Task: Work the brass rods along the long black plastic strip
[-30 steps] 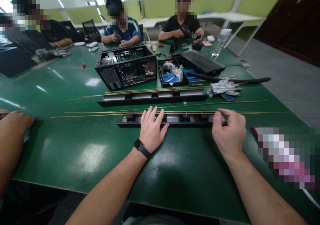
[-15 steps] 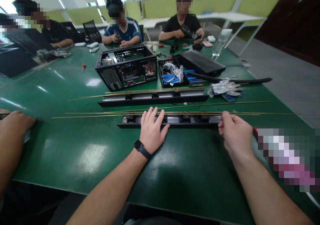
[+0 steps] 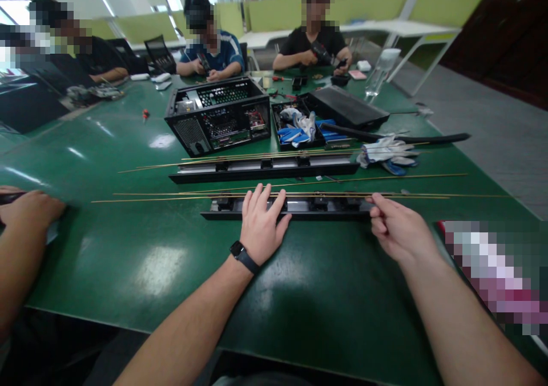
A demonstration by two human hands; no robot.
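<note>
My left hand (image 3: 263, 220), a dark watch on its wrist, lies with fingers spread across the nearer black metal channel (image 3: 240, 216), its fingertips over thin brass-coloured rods (image 3: 171, 196). Several small black blocks (image 3: 317, 202) sit inside that channel. At the channel's right end my right hand (image 3: 396, 226) is closed, its index fingertip beside the rods. Whatever its fingers pinch, if anything, is hidden. Behind lies a second black channel (image 3: 257, 172) with more black blocks and rods along its top.
Farther back are an open computer case (image 3: 218, 115), a black tray (image 3: 299, 140) with blue-white gloves, more gloves (image 3: 389, 152) and a black tube (image 3: 428, 139). Another person's hand (image 3: 38, 209) is at the left edge. Three people sit across the green table (image 3: 107, 249).
My right hand has slid slightly left along the channel's end, and its index finger now points out more. My left hand stays spread on the channel.
</note>
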